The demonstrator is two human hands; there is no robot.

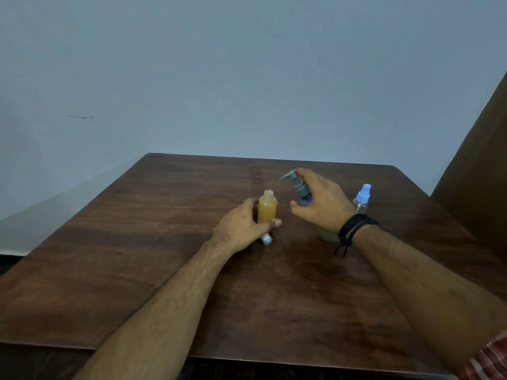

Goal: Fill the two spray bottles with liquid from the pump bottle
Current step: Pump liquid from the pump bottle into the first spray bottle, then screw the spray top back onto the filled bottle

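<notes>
So the wooden table takes up most of the view, and everything is clustered toward its far middle. Biggest item there is the pump bottle, mostly hidden behind the right hand. That hand is draped over the top of it, fingers by the grey pump head, thumb out in front, but I honestly can't tell if it's actually gripping or just hovering.

Next, the 1st spray bottle, standing upright just left of the pump. It's full of orange-yellow liquid nearly to the neck and its top is off. The left hand has its fingers and thumb wrapped around it, holding it steady on the table. Something small and white, probably its spray cap, pokes out under that hand.

Then the 2nd spray bottle, over on the right past the wrist with the black wristband. Blue sprayer on, and it looks clear and empty.

My read: about halfway. 1 bottle looks filled but needs capping, the other hasn't been opened or filled yet.
</notes>
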